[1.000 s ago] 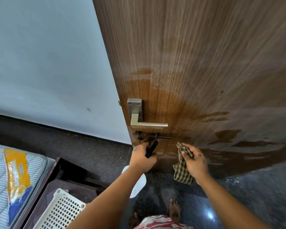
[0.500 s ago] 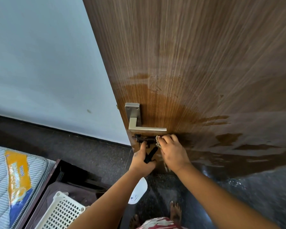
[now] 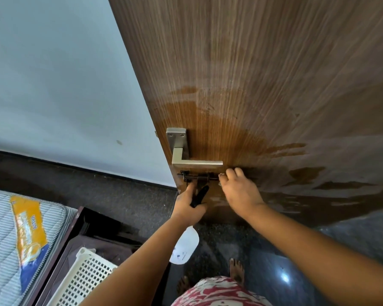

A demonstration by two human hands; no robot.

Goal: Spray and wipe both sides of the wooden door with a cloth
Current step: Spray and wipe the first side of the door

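Door (image 3: 274,85) latch (image 3: 198,178) is now wiped at six o'clock of the handle (image 3: 197,163) by the right hand (image 3: 239,193), cloth (image 3: 222,176) clenched beneath, while the spray bottle (image 3: 185,245) stays gripped by the left hand (image 3: 189,205).

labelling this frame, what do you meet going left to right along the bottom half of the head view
striped mattress with orange label → white perforated plastic basket → left hand gripping black spray trigger → right hand at the dark door bolt → wet brown wooden door

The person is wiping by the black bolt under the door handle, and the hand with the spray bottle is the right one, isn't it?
Not quite. The head view shows the spray bottle in the left hand, gripped by its black top. The right hand is the one wiping, pressing the cloth beside the black bolt under the door handle.
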